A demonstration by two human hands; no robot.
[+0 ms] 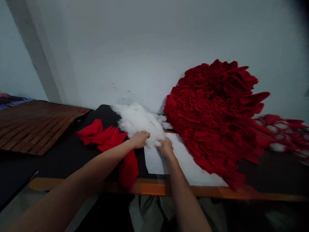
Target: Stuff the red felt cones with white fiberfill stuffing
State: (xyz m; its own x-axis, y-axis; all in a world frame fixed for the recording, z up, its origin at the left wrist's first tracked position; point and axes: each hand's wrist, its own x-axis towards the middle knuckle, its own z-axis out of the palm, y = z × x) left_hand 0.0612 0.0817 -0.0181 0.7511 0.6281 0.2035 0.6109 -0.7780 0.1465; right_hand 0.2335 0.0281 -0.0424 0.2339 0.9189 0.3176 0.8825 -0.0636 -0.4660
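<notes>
A heap of white stuffing (137, 120) lies against the wall on the dark table. My left hand (139, 139) rests on its near edge with the fingers curled into the fluff. My right hand (165, 147) is beside it, fingers pinched on the same white stuffing, over a white sheet (185, 161). A red cloth piece (128, 169) hangs over the table edge under my left forearm, and more red pieces (98, 133) lie to the left.
A big pile of dark red felt pieces (217, 112) leans on the wall at right. Stuffed red-and-white items (285, 132) lie at far right. A brown slatted mat (33, 124) covers the left. The table has an orange front edge (154, 188).
</notes>
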